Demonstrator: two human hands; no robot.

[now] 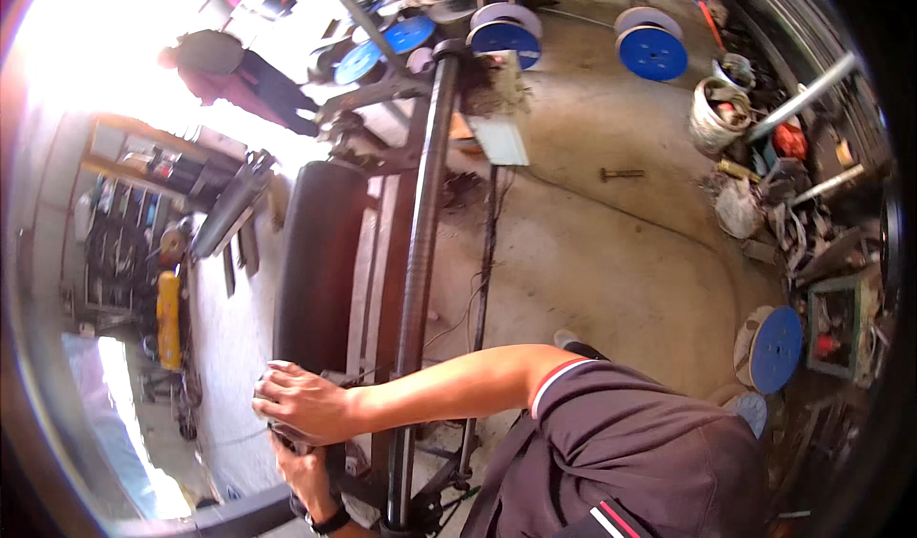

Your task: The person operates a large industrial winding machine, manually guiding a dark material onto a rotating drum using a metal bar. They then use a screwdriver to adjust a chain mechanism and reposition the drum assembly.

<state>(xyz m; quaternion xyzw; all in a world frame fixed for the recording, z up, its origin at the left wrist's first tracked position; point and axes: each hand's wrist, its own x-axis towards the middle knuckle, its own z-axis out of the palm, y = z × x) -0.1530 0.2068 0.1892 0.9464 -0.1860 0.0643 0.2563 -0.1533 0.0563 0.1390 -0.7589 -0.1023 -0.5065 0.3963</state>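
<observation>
My right hand [308, 403] reaches across a long steel bar [421, 242], its bare forearm passing over it. The fingers are curled over a dark thing at the near end of a large black roller [323, 261]. Just below, my left hand [308, 481], with a black band at the wrist, closes round the lower part of what seems the same dark thing. Both hands cover most of it, so its kind does not show. The roller lies lengthwise beside the rusty-brown metal frame [387, 280] that carries the bar.
Several blue-faced cable reels [651, 53] stand at the back. A hammer [622, 173] and a cable [611, 204] lie on the floor. Buckets [718, 116] and scrap line the right side. A person [229, 75] bends over at far left, near a yellow cylinder [169, 318].
</observation>
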